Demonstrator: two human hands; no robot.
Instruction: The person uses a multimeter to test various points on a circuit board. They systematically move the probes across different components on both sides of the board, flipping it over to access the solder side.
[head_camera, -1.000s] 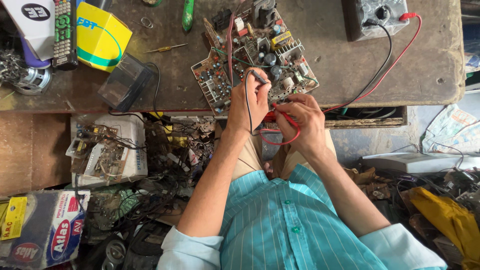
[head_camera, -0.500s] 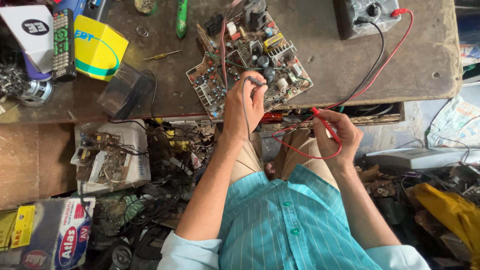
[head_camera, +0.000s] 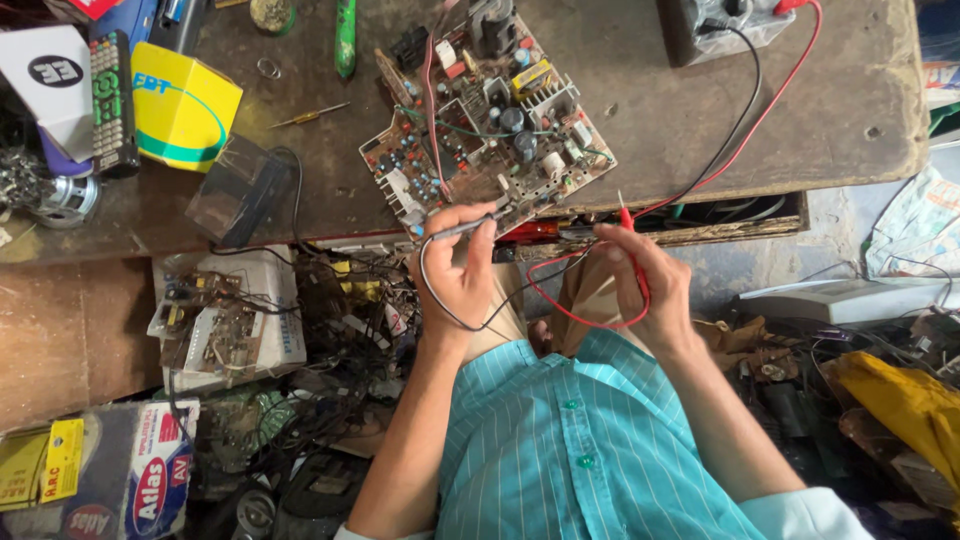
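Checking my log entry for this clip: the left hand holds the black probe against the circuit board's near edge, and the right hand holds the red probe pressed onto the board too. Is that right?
Not quite. In the head view the left hand does hold the black probe at the circuit board edge, but the right hand holds the red probe off the board, pointing up beside its near corner.
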